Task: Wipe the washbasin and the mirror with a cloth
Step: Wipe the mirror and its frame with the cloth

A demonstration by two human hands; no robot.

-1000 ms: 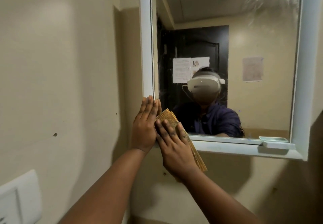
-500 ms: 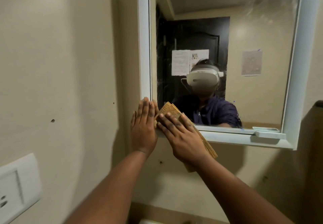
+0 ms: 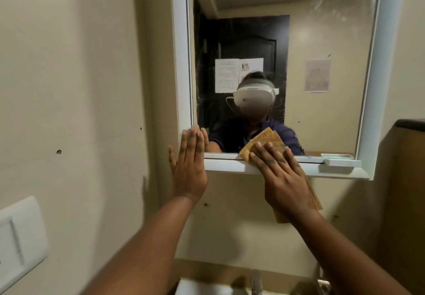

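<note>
Right hand (image 3: 284, 179) presses the cloth (image 3: 266, 139) flat-fingered on the mirror (image 3: 322, 30) bottom edge, left hand (image 3: 188, 168) flat and holding nothing at its frame corner, beige wall (image 3: 69, 64) around, washbasin (image 3: 202, 287) below.

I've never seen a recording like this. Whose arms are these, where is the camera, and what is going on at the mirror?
No machine here: a person wears one wide camera on the head, looking forward and down, so the arms reaching in are the person's own. You can see the white headset reflected in the mirror.

The left hand lies flat, fingers straight, against the lower left corner of the white mirror frame and holds nothing. The right hand presses a folded yellow-brown cloth with flat fingers over the bottom edge of the mirror; the cloth's top lies on the glass.

A small white tray sits on the frame's bottom ledge at the right. At the very bottom, a tap and the washbasin just show.
</note>
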